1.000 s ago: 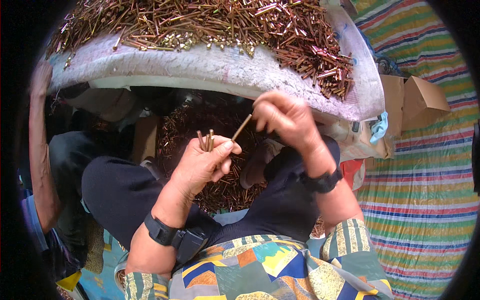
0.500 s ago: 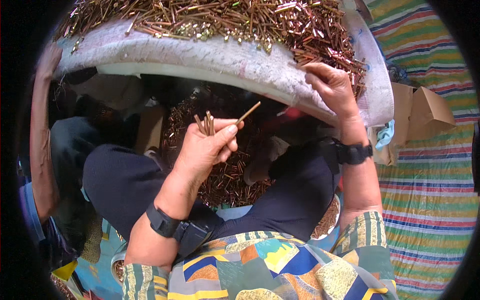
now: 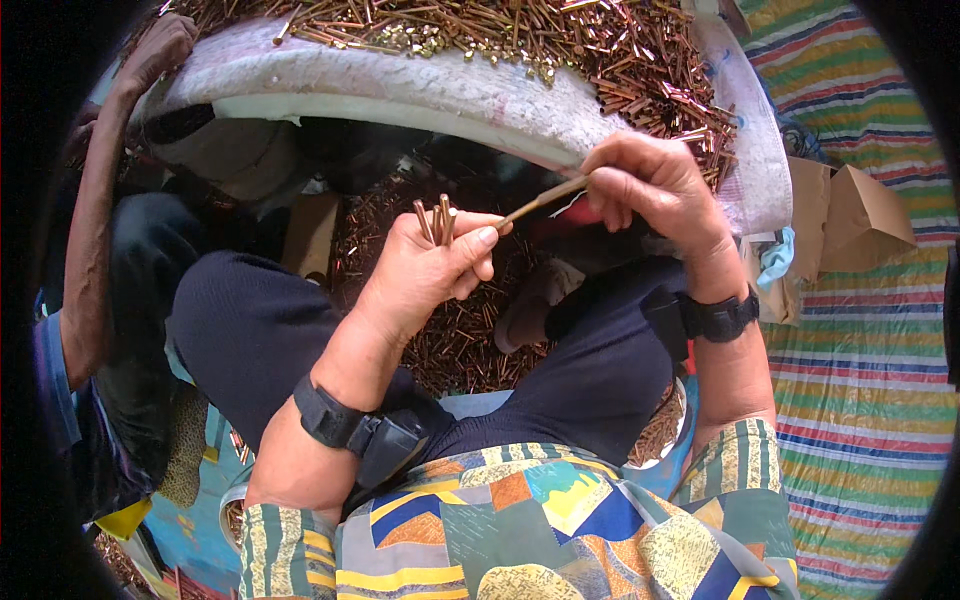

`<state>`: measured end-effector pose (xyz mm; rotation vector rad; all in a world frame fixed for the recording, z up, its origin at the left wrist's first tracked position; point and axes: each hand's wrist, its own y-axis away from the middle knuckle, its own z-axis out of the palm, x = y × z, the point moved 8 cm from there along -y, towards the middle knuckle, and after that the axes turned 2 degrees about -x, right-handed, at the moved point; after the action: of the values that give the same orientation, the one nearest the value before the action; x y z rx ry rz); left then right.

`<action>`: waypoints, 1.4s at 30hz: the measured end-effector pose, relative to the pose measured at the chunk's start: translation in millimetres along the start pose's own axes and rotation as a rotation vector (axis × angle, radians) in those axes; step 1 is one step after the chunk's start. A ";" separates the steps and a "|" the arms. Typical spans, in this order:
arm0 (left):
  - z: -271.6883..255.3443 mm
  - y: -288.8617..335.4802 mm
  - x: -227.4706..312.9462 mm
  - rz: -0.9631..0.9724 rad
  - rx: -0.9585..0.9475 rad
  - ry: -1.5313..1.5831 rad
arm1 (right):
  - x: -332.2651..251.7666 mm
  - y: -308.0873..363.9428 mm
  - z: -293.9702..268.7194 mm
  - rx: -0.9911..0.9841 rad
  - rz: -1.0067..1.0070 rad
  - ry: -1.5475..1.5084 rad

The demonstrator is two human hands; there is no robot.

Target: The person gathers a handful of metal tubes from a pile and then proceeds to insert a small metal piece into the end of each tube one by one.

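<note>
My left hand (image 3: 430, 265) is closed around several short copper-coloured metal rods (image 3: 437, 222), whose ends stick up out of the fist. Its thumb and forefinger also pinch one thin rod (image 3: 515, 215), which points up to the right. My right hand (image 3: 655, 185) pinches a slightly thicker, dull brown rod (image 3: 562, 191) that meets the end of the thin one, the two lying in one line. Whether one slips into the other, I cannot tell. Both hands are in the air, close to the near edge of a white cloth-covered surface (image 3: 400, 95) heaped with similar rods (image 3: 650, 60).
Between my legs, more rods (image 3: 450, 345) lie in a heap. Another person's hand (image 3: 160, 50) rests at the surface's far left edge. A container of rods (image 3: 655, 435) stands by my right thigh. Striped sheeting (image 3: 860, 370) and an open cardboard box (image 3: 860, 220) lie on the right.
My right hand has come off the heap's edge with a rod and brought it to the one in my left hand. The other person's hand has moved up onto the surface.
</note>
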<state>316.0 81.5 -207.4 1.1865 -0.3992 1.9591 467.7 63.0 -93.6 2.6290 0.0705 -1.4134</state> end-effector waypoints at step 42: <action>-9.0 1.1 4.4 -0.066 0.173 0.105 | 75.2 -24.5 -72.9 0.786 -0.081 0.394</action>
<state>308.7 88.4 -208.2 1.1815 -0.1366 2.0197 566.7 96.3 -119.4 3.5451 -0.4226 -1.0536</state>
